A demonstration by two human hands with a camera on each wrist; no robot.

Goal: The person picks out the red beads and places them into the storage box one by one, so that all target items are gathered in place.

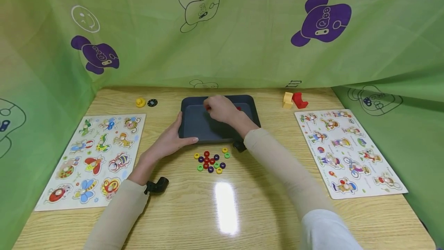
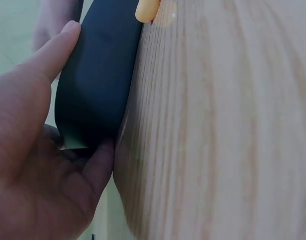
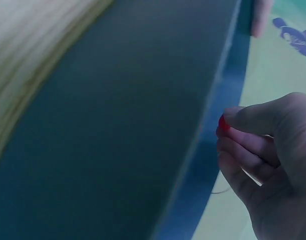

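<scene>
Our right hand [image 1: 222,108] is over the tray, thumb and fingertips pinching a small red bead [image 3: 224,123]. Our left hand [image 1: 168,140] has hold of the near left corner of that dark grey tray [image 1: 195,123], thumb along the near side and fingers round the left wall. There's another bit of red on the tray floor, mostly tucked behind the right hand.

Just on our side of the tray we've got a loose bunch of beads [image 1: 209,161] in red, yellow, green and purple, lying on the wood-grain worktop [image 1: 187,211]. Off to the left is a puzzle board [image 1: 105,155] full of bugs; the right-hand board [image 1: 378,168] has little sporty figures with tiny captions, too small for us to read. Further back sit a yellow duck [image 1: 140,102] and a black disc [image 1: 152,103] on the left, then a pale yellow block [image 1: 288,100] and a curved red block [image 1: 300,100] on the right. Behind it all hangs a green curtain [image 1: 243,42] with purple cartoon shapes and smileys, and we can't make out any brand.
</scene>
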